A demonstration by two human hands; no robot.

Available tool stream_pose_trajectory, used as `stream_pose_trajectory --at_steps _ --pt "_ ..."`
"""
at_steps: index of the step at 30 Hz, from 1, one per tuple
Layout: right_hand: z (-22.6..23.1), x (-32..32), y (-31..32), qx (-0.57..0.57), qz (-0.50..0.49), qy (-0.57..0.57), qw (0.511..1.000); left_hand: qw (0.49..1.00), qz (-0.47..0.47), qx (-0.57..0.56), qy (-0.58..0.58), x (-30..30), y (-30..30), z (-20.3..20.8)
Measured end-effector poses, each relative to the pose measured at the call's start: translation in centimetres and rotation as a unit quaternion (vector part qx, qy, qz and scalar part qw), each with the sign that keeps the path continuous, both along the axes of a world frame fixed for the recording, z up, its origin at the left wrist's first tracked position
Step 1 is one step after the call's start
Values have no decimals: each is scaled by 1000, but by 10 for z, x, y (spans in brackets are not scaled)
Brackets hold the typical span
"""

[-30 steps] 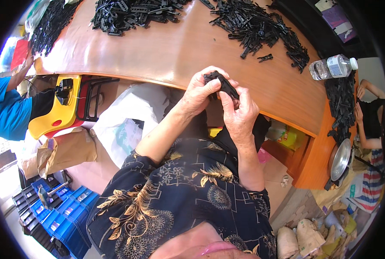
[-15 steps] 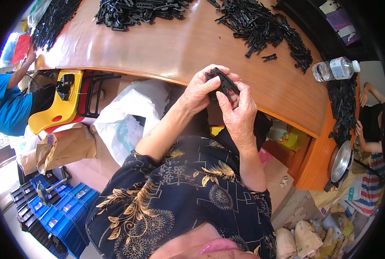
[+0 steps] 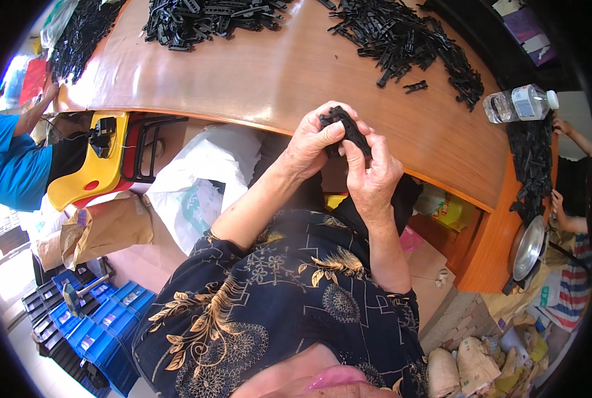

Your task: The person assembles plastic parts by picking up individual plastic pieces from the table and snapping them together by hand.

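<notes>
left hand [image 3: 314,142]: wrapped round the upper left part of a black plastic piece [image 3: 353,134], thumb laid across it, fingers curled behind, partly out of sight.
right hand [image 3: 377,174]: a narrow pinch here, thumb and forefinger drawn in at the lower right end of that same piece; how hard they press, cannot tell.
black plastic piece: right there between the two hands, tilted down to the right, seen against the near edge of the wooden table [image 3: 269,76]; its finer shape is lost under the fingers.
far side of the table: a middle heap [image 3: 209,21] of dark parts, a right heap [image 3: 408,43] trailing along, and one loose part [image 3: 416,87] lying just beside it.
far left: another dark heap [image 3: 83,40], with a co-worker in a blue shirt [image 3: 17,166] reaching to the table edge.
right end: a clear bottle [image 3: 518,104] on its side, a strip of black parts [image 3: 531,159] below it, then a round metal dish [image 3: 529,249]; a second co-worker's hand [image 3: 561,126] is near the strip.
below the table, left: a yellow chair [image 3: 110,159], a white plastic bag [image 3: 199,169], a brown paper bag [image 3: 113,229], blue bins [image 3: 113,328].
</notes>
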State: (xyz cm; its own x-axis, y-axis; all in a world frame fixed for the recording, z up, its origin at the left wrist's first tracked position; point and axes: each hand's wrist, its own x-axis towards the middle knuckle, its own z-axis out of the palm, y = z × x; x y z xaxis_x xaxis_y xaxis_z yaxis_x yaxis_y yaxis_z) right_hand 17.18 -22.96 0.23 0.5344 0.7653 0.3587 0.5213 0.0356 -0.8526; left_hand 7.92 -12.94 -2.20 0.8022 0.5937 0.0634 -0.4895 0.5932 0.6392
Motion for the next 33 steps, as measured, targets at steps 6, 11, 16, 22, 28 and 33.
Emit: stream_pose_trajectory --at_steps 6,11,16,22,28,33 --pt "-6 -3 8 -8 55 0 998 999 2 -37 23 -14 2 3" --pt "1 -2 8 -105 242 51 963 970 86 58 219 -83 8 21" --pt "-9 21 4 -72 92 111 987 732 26 398 553 -193 11 40" --pt "-8 56 -2 -63 42 150 986 473 -34 554 685 -268 8 7" --pt "-9 101 6 -86 -44 8 995 492 -63 543 677 -209 58 60" --pt "-1 127 30 -148 -33 -134 979 469 240 681 510 -117 159 73"
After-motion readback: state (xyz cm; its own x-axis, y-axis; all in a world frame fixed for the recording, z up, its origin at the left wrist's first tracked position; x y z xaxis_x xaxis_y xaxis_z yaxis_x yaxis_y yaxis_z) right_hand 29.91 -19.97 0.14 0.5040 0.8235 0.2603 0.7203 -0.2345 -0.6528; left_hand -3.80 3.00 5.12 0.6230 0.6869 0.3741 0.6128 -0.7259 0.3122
